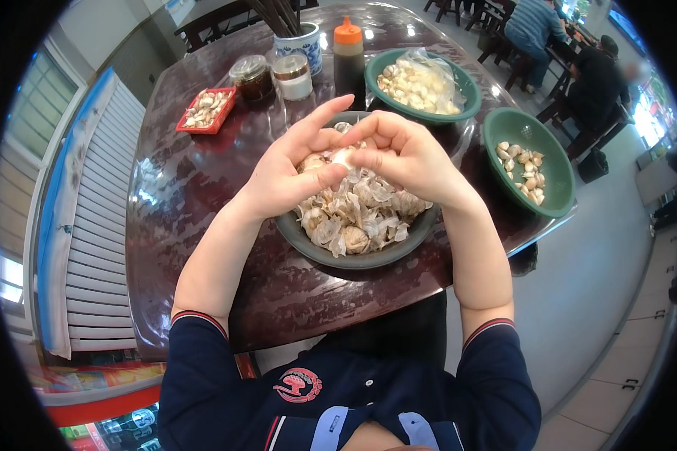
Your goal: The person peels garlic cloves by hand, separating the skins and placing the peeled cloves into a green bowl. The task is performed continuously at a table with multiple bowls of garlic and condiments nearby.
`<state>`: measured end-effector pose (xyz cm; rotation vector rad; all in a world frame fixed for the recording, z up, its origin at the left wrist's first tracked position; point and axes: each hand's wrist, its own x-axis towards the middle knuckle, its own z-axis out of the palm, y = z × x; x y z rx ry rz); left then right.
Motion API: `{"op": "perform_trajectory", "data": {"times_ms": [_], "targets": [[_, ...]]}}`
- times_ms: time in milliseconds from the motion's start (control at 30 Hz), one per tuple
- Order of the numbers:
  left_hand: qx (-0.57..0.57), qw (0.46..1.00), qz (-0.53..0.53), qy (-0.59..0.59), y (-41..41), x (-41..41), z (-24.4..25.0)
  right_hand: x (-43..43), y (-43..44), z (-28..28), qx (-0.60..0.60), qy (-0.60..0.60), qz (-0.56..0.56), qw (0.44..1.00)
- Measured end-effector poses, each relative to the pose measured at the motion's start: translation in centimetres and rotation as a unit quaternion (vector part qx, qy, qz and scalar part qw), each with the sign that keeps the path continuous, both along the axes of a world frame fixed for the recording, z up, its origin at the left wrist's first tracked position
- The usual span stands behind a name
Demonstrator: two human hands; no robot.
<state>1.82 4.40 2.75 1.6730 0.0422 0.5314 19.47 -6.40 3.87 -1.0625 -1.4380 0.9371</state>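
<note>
Over a dark basin (293, 237) full of garlic bulbs and loose papery skins (355, 217), my two hands meet at a whitish piece of garlic (343, 157). My left hand (302, 163) has its thumb at the lower side of the piece, with its index finger stretched up and away. Fingertips and thumb of my right hand (403, 152) pinch at the piece from the right. Peeled cloves lie in a plastic bag (437, 70) in a green basin (468, 104). Unpeeled cloves (527, 169) sit in a green colander (561, 175) at the right.
A red basket (228, 110) of cloves stands at the left. Behind the dark basin are a jar of dark sauce (252, 79), a white-filled jar (292, 79), a blue-and-white chopstick pot (310, 48) and an orange-capped bottle (348, 62). Two people sit at the far right.
</note>
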Motion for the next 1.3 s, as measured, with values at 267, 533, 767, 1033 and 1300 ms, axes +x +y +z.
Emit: {"op": "perform_trajectory", "data": {"times_ms": [267, 533, 767, 1033, 1300], "targets": [[-0.060, 0.990, -0.071, -0.101, 0.9, 0.0, -0.5, 1.0, 0.2, 0.0, -0.053, -0.036, -0.084, 0.994], [-0.034, 0.999, -0.006, -0.032, 0.3, 0.8, -0.8, -0.8, 0.4, -0.9, 0.083, -0.039, -0.069, 0.993], [-0.097, 0.995, 0.023, -0.030, 0.2, 0.8, -0.9, -0.8, 0.6, -1.6, 0.101, -0.117, -0.134, 0.979], [-0.063, 0.996, 0.052, -0.030, -0.4, 0.9, -0.5, -1.0, 1.0, -1.7, 0.131, -0.056, -0.205, 0.968], [-0.059, 0.995, 0.084, 0.011, -0.2, 1.0, -0.3, -1.0, 0.5, -1.1, 0.172, -0.199, -0.249, 0.932]]}}
